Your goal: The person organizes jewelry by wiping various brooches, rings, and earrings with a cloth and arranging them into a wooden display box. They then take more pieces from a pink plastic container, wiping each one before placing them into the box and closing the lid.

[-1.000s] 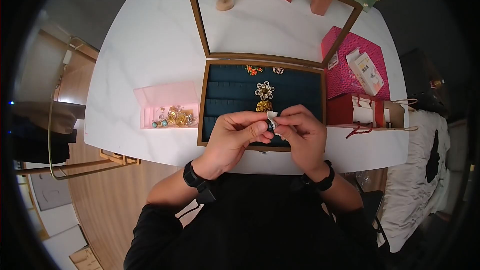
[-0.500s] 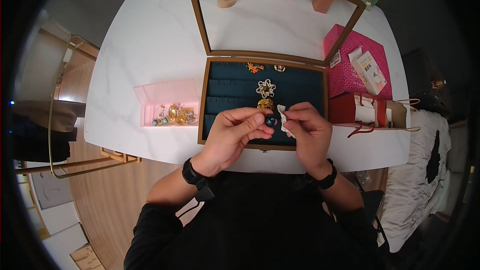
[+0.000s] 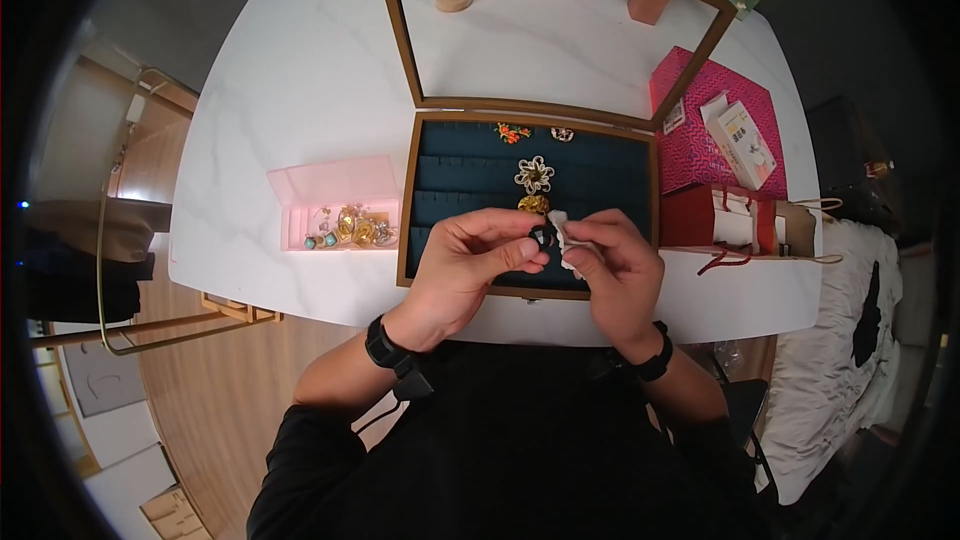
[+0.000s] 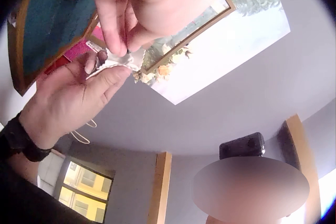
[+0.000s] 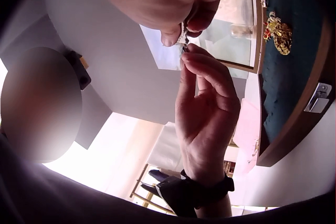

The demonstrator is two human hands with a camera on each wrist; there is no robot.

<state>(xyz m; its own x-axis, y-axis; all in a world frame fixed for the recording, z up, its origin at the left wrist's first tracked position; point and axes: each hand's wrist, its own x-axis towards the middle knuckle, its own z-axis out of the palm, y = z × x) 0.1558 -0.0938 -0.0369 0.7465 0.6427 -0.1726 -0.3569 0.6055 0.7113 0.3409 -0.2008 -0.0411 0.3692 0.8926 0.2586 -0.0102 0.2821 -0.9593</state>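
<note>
In the head view my left hand (image 3: 452, 265) pinches a small dark faceted jewelry piece (image 3: 541, 237) between thumb and fingers. My right hand (image 3: 627, 275) holds a crumpled white cloth or tissue (image 3: 562, 238), its edge right beside the dark piece. Both hands are over the front of a wooden jewelry case (image 3: 402, 240) with teal lining. Behind the fingers, a gold brooch (image 3: 533, 204), a silvery flower brooch (image 3: 534, 175) and an orange-red one (image 3: 513, 132) lie in the case. In the left wrist view, the white cloth (image 4: 113, 66) spreads under the left fingertips.
The case's glass lid frame (image 3: 405, 40) stands raised at the back. An open pink box (image 3: 330, 185) with several pieces of jewelry is on the left of the white table (image 3: 260, 100). To the right are a magenta box (image 3: 690, 155) and a red paper bag (image 3: 688, 218).
A second ago the cloth covered much of the dark piece between both hands. The right hand then drew it away to the right, and now the cloth is close beside the piece again.
</note>
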